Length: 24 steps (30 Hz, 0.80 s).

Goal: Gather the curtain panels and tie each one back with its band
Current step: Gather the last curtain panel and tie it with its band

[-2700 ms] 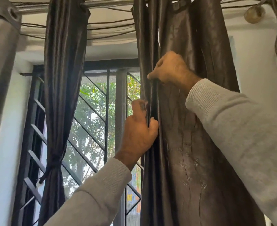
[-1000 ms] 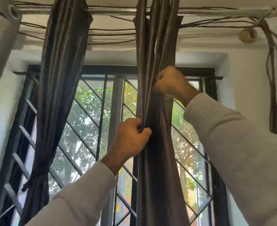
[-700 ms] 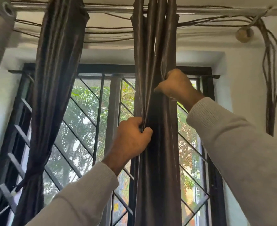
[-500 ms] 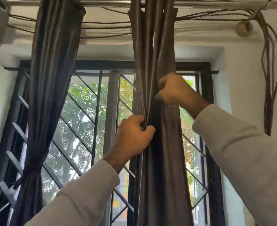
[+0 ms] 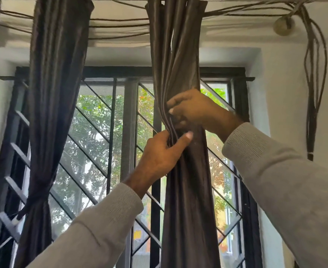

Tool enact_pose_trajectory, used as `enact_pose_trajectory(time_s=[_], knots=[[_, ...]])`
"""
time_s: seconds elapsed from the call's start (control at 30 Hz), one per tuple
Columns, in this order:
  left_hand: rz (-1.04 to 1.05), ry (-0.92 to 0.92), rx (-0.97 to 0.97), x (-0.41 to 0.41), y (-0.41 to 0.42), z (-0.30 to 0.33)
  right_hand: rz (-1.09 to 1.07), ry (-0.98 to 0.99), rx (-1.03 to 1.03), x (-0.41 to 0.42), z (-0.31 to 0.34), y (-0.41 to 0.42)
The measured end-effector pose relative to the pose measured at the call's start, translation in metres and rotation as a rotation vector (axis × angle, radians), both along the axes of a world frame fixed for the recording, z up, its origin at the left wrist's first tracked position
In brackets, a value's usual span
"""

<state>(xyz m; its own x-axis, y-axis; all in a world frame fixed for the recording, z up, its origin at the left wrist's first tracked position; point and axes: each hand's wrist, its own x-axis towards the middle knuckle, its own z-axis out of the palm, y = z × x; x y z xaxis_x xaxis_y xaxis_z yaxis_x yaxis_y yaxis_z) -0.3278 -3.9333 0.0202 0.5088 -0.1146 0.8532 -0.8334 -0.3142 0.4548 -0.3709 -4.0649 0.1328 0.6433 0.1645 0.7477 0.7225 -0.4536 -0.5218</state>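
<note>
Head cam, only view I've got. Centre of frame: the dark brown satin curtain panel [image 5: 184,190] hangs from the top edge, already bunched into a narrow column in front of the black-barred window [image 5: 109,120].

My left hand [image 5: 159,157] sits mid-frame on the panel's left side, thumb laid across the front folds and fingers curled behind, so it pinches the pleats together. My right hand [image 5: 196,111] is just above it, touching the same bunch; fingers curled into the folds from the right, gripping fabric. Both grips look closed on cloth, nothing else in either hand.

Left of frame: a second dark brown curtain panel [image 5: 53,93] is gathered too, w/ a dark fabric tie band [image 5: 26,206] knotted round it low down. That one reads as done.

Step in hand, as I judge it: gathering the centre panel, approx. finished; tying not yet begun. I can't see a band for this panel anywhere. Next move prob. needs one hand to hold the bunch while the other finds the band and wraps it.
</note>
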Motion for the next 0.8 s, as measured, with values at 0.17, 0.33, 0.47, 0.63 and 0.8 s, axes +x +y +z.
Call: enact_pose_trajectory(time_s=[0.17,0.33,0.47,0.63,0.8], knots=[[0.121,0.087,-0.006,0.007,0.004,-0.005,0.259,0.113,0.212,0.019,-0.016,-0.024],[-0.027,0.153,-0.044,-0.001,0.003,-0.008,0.063,0.202,0.517,0.059,-0.043,-0.049],[-0.263,0.291,-0.158,-0.004,-0.003,-0.009,0.164,0.391,0.445,0.073,-0.063,-0.056],[-0.530,0.548,-0.376,0.012,0.004,-0.009,0.483,0.412,0.481,0.079,-0.071,-0.053],[-0.556,0.552,-0.279,0.031,0.013,-0.030,0.470,0.341,0.522,0.081,-0.072,-0.053]])
